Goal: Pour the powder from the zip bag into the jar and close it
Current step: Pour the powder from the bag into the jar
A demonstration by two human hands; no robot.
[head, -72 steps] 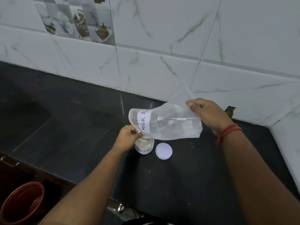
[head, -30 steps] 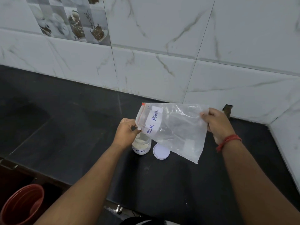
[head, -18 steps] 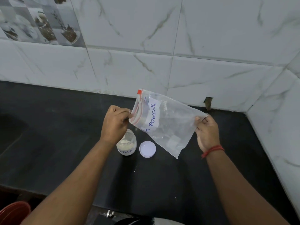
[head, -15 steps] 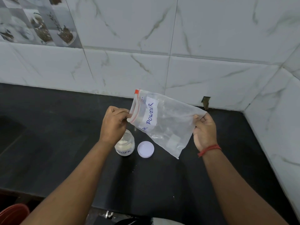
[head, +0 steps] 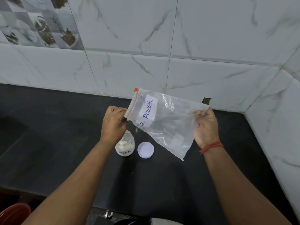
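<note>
A clear zip bag [head: 165, 124] with an orange-red zip strip and a white "POWDER" label hangs in the air above the counter, looking almost empty. My left hand [head: 113, 124] pinches its zip end. My right hand [head: 206, 127] grips the bag's far corner. Below my left hand stands a small open jar [head: 125, 146] with white powder inside and a label. Its white lid [head: 145, 149] lies flat on the counter just right of the jar.
The black stone counter [head: 65, 143] runs back to a white marble-tiled wall [head: 194, 46], which turns a corner at the right. A red bucket [head: 14, 213] sits below the counter's front edge at lower left. A few powder specks lie near the jar.
The bag was tipped with its mouth over the jar; it is now lifted away and held up between both hands. The view has shifted right.
</note>
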